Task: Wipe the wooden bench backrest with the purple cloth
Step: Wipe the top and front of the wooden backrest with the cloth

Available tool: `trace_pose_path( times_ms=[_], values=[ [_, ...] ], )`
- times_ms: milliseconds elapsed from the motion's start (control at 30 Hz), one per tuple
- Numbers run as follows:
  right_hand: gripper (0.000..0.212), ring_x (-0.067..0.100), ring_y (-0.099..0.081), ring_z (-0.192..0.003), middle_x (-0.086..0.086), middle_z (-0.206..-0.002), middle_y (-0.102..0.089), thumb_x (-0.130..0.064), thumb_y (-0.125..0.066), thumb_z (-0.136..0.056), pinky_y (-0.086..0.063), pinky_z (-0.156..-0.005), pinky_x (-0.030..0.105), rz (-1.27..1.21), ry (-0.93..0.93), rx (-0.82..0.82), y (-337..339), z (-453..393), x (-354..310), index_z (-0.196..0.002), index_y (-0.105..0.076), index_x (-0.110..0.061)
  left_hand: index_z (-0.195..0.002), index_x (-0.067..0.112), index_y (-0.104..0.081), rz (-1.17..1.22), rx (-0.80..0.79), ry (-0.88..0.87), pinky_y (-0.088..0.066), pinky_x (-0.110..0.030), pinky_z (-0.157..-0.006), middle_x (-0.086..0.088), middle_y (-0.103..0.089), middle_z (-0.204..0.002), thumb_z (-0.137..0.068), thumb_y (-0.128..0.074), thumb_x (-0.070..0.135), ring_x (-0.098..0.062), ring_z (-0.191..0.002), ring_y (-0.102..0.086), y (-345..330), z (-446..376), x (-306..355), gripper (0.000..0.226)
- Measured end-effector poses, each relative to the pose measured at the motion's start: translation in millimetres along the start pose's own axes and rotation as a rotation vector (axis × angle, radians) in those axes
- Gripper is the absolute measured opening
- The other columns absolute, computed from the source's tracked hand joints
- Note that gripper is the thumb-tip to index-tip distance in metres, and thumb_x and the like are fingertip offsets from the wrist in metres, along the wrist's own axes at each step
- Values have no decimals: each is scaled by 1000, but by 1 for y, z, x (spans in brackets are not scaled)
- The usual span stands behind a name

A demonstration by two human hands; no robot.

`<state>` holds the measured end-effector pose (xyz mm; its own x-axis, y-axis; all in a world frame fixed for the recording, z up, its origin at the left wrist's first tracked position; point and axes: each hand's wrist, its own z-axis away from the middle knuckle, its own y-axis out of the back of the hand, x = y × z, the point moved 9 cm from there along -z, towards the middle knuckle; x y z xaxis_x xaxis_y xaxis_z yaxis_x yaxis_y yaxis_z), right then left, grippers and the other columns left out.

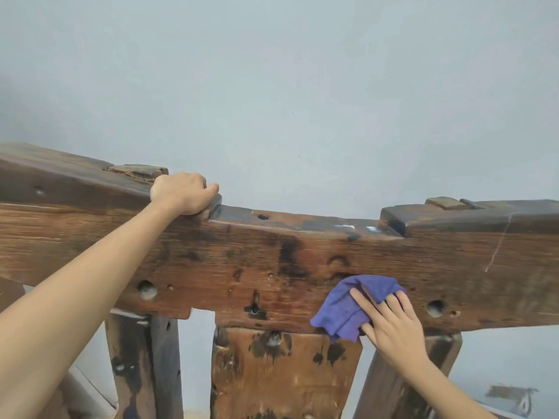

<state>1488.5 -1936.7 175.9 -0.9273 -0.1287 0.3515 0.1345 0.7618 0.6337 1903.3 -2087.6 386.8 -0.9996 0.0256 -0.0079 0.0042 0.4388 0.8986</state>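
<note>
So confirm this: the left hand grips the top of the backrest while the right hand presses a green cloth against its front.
Not quite: the cloth is purple, not green, as the head view shows. The left hand grips the backrest top and the right hand presses the cloth against its front.

Worn, dark-stained wooden bench backrest [242, 261]: thick horizontal rail, pitted with round holes, notched along the top, carried on upright slats below. Crumpled purple cloth [348, 309] pressed flat against the rail's lower front edge, right of centre.

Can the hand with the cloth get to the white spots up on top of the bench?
Probably yes. The right hand presses the purple cloth just below the white spots, with only bare wood between.
</note>
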Motion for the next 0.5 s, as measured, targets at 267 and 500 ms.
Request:
trace_pose_path(
  times_ms=[267, 500],
  values=[
    [72, 21, 12, -160, 15, -169, -11, -26, -42, -93, 1, -125, 50, -366, -512, 129, 20, -33, 13, -160, -15, -21, -85, 16, -67, 29, 57, 49, -36, -38, -68, -15, -66, -93, -89, -32, 44, -32, -77, -54, 5, -2, 0, 46],
    [66, 31, -29, -152, 0, -172, -20, -36, -51, -97, -10, -124, 47, -307, -49, 189, 61, -147, -117, -158, -29, -44, -88, 18, -70, 22, 60, 78, -34, -37, -66, -14, -64, -90, -88, -34, 45, -31, -76, -52, 3, -2, -2, 45]
  ],
)
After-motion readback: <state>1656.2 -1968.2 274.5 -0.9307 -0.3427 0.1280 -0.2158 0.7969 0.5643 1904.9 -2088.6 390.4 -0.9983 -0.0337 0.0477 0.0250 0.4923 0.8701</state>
